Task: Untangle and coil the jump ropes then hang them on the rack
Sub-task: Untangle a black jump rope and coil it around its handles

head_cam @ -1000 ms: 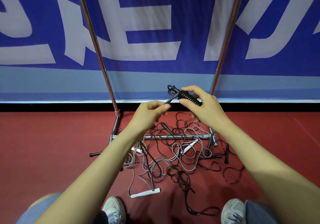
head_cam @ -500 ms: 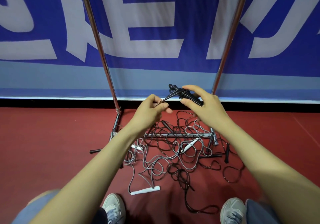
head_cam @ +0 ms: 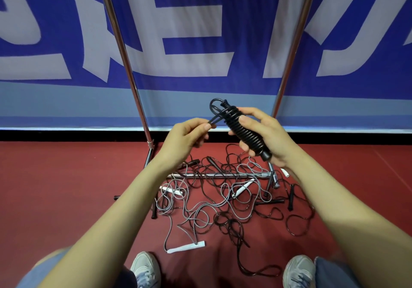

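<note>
A: What's different from a second ago?

B: The black jump rope [head_cam: 246, 134] has swung from nearly level to a steep slant, and more of its tight wraps now show. A handle end pokes out at the bundle's low right.

A: And the left hand [head_cam: 185, 138]?

B: It's still pinching the loose tail between thumb and fingertips, just left of the bundle. The cord looks taut. A small loop stands off the bundle's far top end.

A: So this coil is nearly done?

B: I'd judge so. Only the tail seems left to tuck before it goes on the rack [head_cam: 124, 64], whose posts rise just beyond the hands.

A: How are the hands posed?

B: Both are raised in mid-air, forearms reaching forward. The right hand [head_cam: 272, 138] has its thumb and fingers curled round the bundle.

A: And the other ropes?

B: A tangle of ropes [head_cam: 200, 209], black and grey, lies on the red floor [head_cam: 66, 187] around the rack's bottom bar, well below both hands.
</note>
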Demonstrator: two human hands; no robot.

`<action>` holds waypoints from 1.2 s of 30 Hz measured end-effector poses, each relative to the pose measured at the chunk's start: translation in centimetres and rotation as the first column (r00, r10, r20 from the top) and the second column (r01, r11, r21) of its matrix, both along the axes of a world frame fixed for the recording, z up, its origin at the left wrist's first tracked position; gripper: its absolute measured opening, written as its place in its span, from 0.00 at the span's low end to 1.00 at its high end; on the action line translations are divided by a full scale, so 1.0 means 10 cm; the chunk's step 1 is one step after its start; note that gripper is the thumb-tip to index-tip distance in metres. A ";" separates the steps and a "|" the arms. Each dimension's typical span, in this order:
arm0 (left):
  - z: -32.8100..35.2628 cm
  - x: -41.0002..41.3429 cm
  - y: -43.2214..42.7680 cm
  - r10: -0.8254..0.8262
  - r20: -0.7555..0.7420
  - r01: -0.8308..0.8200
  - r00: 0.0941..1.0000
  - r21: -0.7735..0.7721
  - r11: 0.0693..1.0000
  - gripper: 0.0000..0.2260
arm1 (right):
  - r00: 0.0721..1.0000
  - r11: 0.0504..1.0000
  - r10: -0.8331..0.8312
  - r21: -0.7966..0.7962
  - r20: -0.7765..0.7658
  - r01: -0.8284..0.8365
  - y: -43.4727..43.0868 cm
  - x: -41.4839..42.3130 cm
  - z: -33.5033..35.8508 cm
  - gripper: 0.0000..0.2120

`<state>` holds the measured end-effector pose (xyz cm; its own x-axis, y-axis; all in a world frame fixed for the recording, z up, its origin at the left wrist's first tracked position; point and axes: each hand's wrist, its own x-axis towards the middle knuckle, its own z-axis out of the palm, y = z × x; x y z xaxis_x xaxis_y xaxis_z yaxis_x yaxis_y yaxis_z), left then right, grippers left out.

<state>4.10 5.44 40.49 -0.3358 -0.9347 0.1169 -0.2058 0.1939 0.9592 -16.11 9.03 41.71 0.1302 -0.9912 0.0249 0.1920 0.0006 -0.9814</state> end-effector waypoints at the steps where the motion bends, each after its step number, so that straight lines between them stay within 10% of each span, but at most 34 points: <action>1: 0.00 0.01 0.01 -0.023 0.006 0.023 1.000 -0.001 1.000 0.08 | 0.999 0.999 0.038 0.005 0.035 -0.038 0.01 0.01 0.01 0.16; 12: 0.04 0.05 0.08 -0.444 0.105 0.421 0.890 0.187 0.888 0.09 | 0.942 0.944 0.328 0.003 0.068 -0.329 0.09 -0.06 0.01 0.21; 21: 0.06 0.15 -0.08 -0.233 0.414 0.303 0.880 -0.110 0.947 0.08 | 0.851 0.870 0.491 0.159 -0.188 -0.467 0.06 -0.13 0.03 0.15; 27: -0.01 -0.03 -0.04 -0.247 0.588 0.328 0.770 -0.034 0.944 0.05 | 0.612 0.825 0.565 0.377 -0.553 -0.421 0.09 0.01 0.06 0.13; 36: -0.05 -0.32 0.19 0.087 0.471 0.045 0.878 -0.261 0.964 0.09 | 0.576 0.963 0.263 0.175 -0.774 -0.206 0.00 -0.05 -0.13 0.25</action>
<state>0.86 7.31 39.98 -0.3924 -0.9011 0.1843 -0.6292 0.4091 0.6609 -16.58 9.06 40.38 0.2984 -0.9187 -0.2588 -0.6660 -0.0062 -0.7459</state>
